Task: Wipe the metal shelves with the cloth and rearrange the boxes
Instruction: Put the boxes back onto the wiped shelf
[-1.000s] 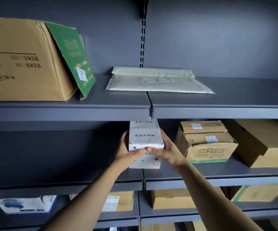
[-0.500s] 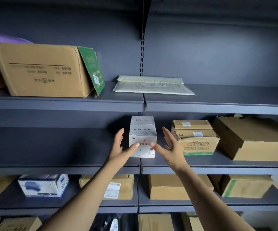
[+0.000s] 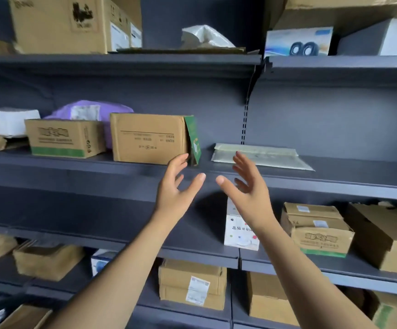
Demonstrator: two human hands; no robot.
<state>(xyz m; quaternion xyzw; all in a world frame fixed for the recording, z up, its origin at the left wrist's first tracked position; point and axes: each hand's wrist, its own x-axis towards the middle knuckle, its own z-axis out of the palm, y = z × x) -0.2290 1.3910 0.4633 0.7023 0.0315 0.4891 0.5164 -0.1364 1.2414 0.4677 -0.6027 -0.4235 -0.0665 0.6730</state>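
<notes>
Reaching up with both forearms raised, the left hand [image 3: 176, 186] and right hand [image 3: 249, 186] face each other, fingers spread wide, holding nothing. They hover before the metal shelf [image 3: 335, 181], apparently not touching it; the white box [image 3: 238, 231] stands below.

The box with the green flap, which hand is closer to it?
Left. The left hand has its fingertips right by the green flap of the box; the right hand is farther right, below the flat envelope.
</notes>
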